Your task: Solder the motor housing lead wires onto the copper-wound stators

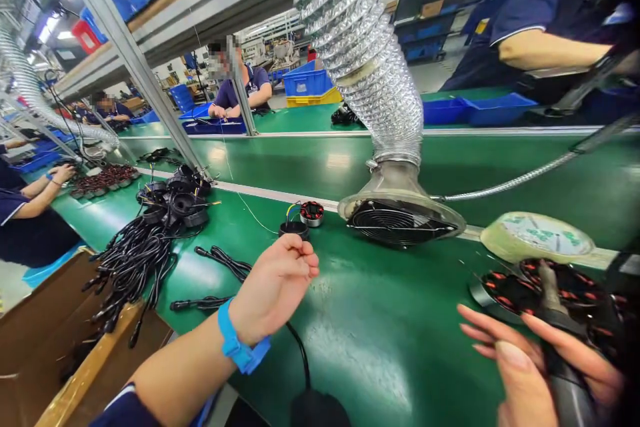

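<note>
My left hand (pixel 277 290), with a blue wrist strap (pixel 240 340), is raised over the bench, its fingers curled together. Just beyond the fingertips sits a black round housing (pixel 293 230) with coloured wires, beside a stator (pixel 312 213) with red windings. A thin wire (pixel 245 203) hangs from above and runs down toward this hand; whether the fingers pinch it is hidden. At the right, my right hand (pixel 540 363) has its fingers around the dark handle of a soldering iron (pixel 565 347). The iron's worn metal end points up in front of several stators (pixel 500 290).
A fume hood (pixel 403 217) on a silver duct (pixel 360 47) hangs over the bench. Black cables with housings (pixel 150 247) are piled at left above a cardboard box (pixel 35 347). A tape-wrapped round object (pixel 537 237) sits at right. Co-workers (pixel 243 90) sit across and along the bench.
</note>
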Tool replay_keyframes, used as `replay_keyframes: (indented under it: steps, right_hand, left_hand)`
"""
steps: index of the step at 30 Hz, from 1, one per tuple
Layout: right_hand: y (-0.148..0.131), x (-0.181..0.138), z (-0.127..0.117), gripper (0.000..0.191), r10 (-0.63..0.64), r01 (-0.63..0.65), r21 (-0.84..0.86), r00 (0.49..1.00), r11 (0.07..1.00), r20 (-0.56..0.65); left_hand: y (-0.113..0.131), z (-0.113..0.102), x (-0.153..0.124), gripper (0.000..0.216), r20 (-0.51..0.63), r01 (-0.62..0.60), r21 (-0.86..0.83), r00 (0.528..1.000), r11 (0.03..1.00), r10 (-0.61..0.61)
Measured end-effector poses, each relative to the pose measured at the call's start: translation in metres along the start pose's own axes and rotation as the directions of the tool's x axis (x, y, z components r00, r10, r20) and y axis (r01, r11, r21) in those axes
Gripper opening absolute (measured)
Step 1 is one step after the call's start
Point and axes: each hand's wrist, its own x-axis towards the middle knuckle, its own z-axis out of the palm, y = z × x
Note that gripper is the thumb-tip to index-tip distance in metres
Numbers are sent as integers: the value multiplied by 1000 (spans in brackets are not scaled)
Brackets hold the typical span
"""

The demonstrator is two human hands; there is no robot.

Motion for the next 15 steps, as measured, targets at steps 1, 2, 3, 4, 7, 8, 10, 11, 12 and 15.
replay_keyframes:
  steps: [1,2,3,4,7,8,10,11,12,15]
  right_hand:
    - [-2,0,2,23,37,-36,25,999,999,-24]
    - [-4,-1,4,25,54,-53,43,998,998,-40]
    - [-6,-1,6,26,55,-53,52,997,997,-46]
    - [-8,-1,8,27,53,-50,59,997,997,-51]
    - [-13,-3,9,32,35,-32,60,998,998,-47]
    - [-14,-3,7,32,27,-24,56,999,998,-47]
    - [-17,-3,2,31,8,-6,53,999,999,-42]
    - [-19,-3,-1,31,-7,8,48,999,999,-39]
    - [-21,-3,-6,30,-24,25,35,999,999,-37]
    - [-25,-1,-21,29,-108,111,-84,993,990,36]
  left_hand:
    - [1,-2,-1,31,14,11,-1,1000,1000,-11]
    - [0,-3,-3,32,31,18,0,999,1000,-18]
    - [-1,-2,-5,33,46,22,3,999,1000,-22]
    - [-3,-1,-7,33,54,22,8,998,1000,-22]
    - [-4,-1,-8,33,65,5,52,998,999,-8]
    - [-2,-5,-5,30,69,-19,95,998,995,12]
    - [7,-18,7,22,65,-141,264,990,954,129]
    - [15,-28,16,19,59,-226,404,973,887,221]
    - [23,-41,28,19,64,-304,580,942,756,330]
    - [48,-81,66,19,153,-168,986,900,1,407]
